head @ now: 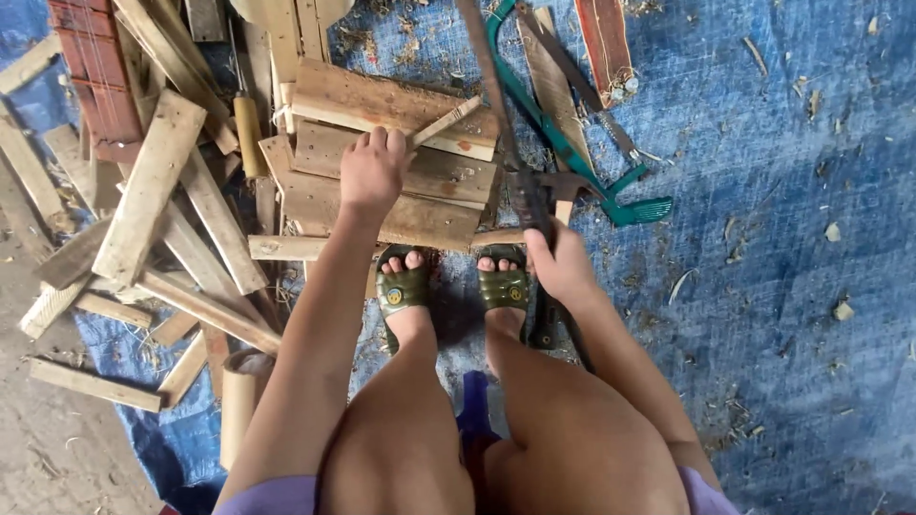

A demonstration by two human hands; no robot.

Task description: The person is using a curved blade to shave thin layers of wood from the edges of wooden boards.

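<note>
Wooden stick (446, 122), thin and pale, is lying slantwise across the top of a stack of flat boards (401, 162), its lower end being pinched in the closed fingers of the left hand (372, 172), which is resting on the boards with knuckles up. The right hand (558, 262) is wrapping closed around the handle of a long dark blade (506, 124), a machete-like tool that is running away from the person, past the right edge of the stack; the blade's far end is leaving the top of the view. Both feet, in olive green sandals (403, 291), are standing on the blue tarp (782, 238) just beneath the stack, the toes reaching a narrow slat (286, 248) that is lying crosswise there. A green-framed hacksaw (592, 172) is lying on the tarp just right of the blade, beside a reddish plank (607, 43). Loose offcuts and slats (153, 181) are lying scattered to the left, near a yellow-handled tool (250, 133) and a red panel (95, 76). A pale cylinder (243, 401) is standing beside the left leg, and wood chips are littering the tarp.
</note>
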